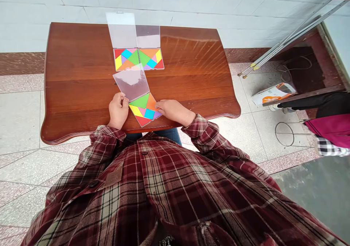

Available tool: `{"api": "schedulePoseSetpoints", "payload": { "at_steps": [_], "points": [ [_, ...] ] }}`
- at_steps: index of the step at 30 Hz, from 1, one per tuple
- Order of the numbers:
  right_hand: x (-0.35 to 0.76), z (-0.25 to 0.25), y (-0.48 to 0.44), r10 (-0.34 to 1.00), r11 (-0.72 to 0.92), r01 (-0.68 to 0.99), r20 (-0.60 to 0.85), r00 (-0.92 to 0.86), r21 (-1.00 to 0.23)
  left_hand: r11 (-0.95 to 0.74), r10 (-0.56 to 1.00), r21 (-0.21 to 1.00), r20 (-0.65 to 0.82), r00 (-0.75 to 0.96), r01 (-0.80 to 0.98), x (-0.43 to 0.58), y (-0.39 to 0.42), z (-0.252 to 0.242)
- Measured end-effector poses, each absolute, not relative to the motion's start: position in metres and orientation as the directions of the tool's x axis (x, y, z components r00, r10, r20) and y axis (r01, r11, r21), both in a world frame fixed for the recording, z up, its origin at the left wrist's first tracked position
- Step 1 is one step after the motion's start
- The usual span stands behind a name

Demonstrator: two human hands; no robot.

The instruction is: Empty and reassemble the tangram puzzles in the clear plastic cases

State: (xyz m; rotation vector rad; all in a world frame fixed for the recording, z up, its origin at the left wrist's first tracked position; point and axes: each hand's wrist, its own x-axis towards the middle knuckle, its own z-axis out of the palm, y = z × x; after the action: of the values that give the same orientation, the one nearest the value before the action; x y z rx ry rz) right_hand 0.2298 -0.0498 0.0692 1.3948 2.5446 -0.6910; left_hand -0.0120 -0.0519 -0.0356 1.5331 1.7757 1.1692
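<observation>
Red plaid flannel sleeves (202, 136) end in a left hand (118, 111) pinching the clear plastic lid (131, 82) of a case of multicoloured triangular tiles (142, 108), near the edge of a polished brown wooden table (191, 85), while the right hand's (172, 111) outstretched fingers press tiles that could slip out if the case tips.

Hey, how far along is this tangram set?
Done: two tangram cases at the far side of the wooden table look full, their coloured tiles filling each square. In hand: a third case, with the left hand pinching its clear lid and the right hand touching its orange tile. Left: all three lids stand open.
</observation>
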Motion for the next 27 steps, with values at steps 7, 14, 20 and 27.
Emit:
{"api": "schedulePoseSetpoints", "payload": {
  "at_steps": [7,14,20,27],
  "points": [
    [0.248,0.042,-0.058,0.946,0.211,0.868,-0.129,-0.297,-0.449,-0.011,0.963,0.863,0.145,-0.227,0.505,-0.011,-0.054,-0.032],
    [0.256,0.012,-0.067,0.978,0.100,0.771,-0.079,-0.191,-0.629,-0.051,0.961,0.908,0.158,-0.227,0.415,-0.010,-0.056,-0.027],
    [0.240,0.002,-0.032,0.979,0.028,0.618,-0.102,-0.175,-0.786,-0.145,0.966,0.922,0.210,-0.150,0.360,-0.008,-0.062,-0.015],
    [0.213,0.000,-0.004,0.964,0.014,0.535,-0.132,-0.233,-0.845,-0.132,0.981,0.908,0.177,-0.078,0.398,-0.009,-0.063,-0.012]
  ]
}}
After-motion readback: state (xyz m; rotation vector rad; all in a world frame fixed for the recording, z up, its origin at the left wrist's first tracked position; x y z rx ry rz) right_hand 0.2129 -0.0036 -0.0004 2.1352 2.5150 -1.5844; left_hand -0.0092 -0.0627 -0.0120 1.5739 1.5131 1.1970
